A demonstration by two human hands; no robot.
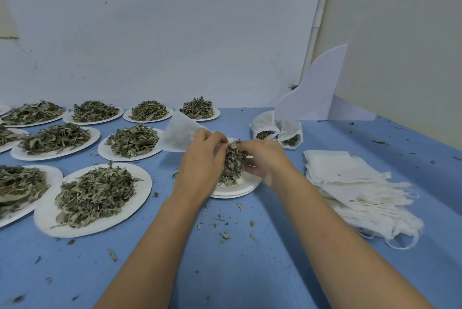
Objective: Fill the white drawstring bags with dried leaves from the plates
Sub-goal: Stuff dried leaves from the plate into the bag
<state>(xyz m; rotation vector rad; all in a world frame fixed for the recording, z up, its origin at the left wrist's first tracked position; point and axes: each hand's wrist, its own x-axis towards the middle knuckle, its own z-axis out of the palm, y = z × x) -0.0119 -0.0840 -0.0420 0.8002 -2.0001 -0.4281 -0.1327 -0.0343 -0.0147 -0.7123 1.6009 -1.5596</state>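
Observation:
My left hand (202, 158) grips the mouth of a white drawstring bag (178, 135), which sticks out flat to the upper left. My right hand (262, 158) holds a bunch of dried leaves (232, 162) against the bag's mouth, just above a stack of white plates (237, 190). Some leaves hang down onto the top plate. Two filled bags (277, 131) stand open at the back right. A pile of flat bags (357, 188) with drawstrings lies to the right of my right forearm.
Several white plates heaped with dried leaves (93, 193) cover the left half of the blue table (225, 271). Leaf crumbs lie scattered on the tabletop. A white curved board (315, 91) leans in the back right corner by the wall.

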